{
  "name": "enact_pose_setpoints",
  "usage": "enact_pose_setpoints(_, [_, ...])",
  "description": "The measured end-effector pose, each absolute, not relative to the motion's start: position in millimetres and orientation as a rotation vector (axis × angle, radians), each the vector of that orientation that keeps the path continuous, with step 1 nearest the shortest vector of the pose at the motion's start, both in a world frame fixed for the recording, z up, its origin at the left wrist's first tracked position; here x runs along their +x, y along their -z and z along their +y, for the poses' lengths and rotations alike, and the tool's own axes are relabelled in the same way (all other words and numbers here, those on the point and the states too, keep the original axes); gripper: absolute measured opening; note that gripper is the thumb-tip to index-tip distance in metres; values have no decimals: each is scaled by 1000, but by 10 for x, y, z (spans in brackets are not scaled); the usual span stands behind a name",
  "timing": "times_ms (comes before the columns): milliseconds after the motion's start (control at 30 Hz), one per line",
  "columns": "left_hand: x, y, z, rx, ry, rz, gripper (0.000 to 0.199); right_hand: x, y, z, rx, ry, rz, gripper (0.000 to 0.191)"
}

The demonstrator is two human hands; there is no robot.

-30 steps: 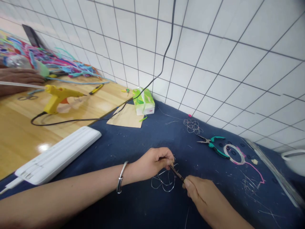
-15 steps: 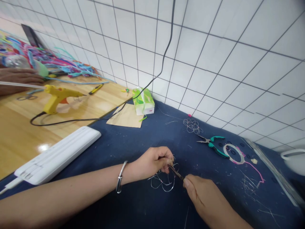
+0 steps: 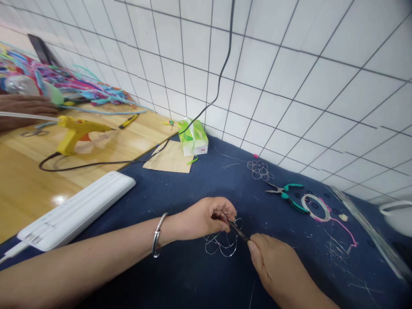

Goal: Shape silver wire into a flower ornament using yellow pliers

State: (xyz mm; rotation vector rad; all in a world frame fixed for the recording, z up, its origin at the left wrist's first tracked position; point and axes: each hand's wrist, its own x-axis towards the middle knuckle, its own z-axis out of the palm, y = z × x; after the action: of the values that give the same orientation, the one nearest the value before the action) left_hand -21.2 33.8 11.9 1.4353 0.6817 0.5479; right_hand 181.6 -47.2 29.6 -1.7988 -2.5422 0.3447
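Pinched in my left hand (image 3: 202, 219) is a looped silver wire flower (image 3: 219, 243), its petals hanging below and behind the fingers. My right hand (image 3: 277, 264) is wrapped round a slim dark tool that looks like pliers (image 3: 238, 231); the fist hides its handles. The tips of the tool reach into the wire at my left fingertips. Exactly where they meet the wire is hard to make out. A silver bangle (image 3: 156, 238) circles my left wrist.
Behind lie another wire flower (image 3: 258, 170), teal-handled pliers (image 3: 285, 191) and a tape-like ring (image 3: 317, 207). Wire scraps (image 3: 336, 249) are scattered at right. Leftward are a power strip (image 3: 77, 210), a tissue pack (image 3: 194, 139), a yellow glue gun (image 3: 75, 131) and another person's hand (image 3: 25, 109).
My left fingers have opened slightly around the wire, and its loops have shifted a little. The tool's tips remain at my left fingertips.
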Motion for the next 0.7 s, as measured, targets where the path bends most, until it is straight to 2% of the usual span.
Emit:
enact_pose_setpoints(433, [-136, -58, 184, 1665, -696, 952, 19, 1651, -301, -539, -1873, 332, -2551, 21])
enact_pose_setpoints(700, [-138, -61, 171, 1690, -748, 1038, 17, 1457, -399, -515, -2026, 390, -2525, 26])
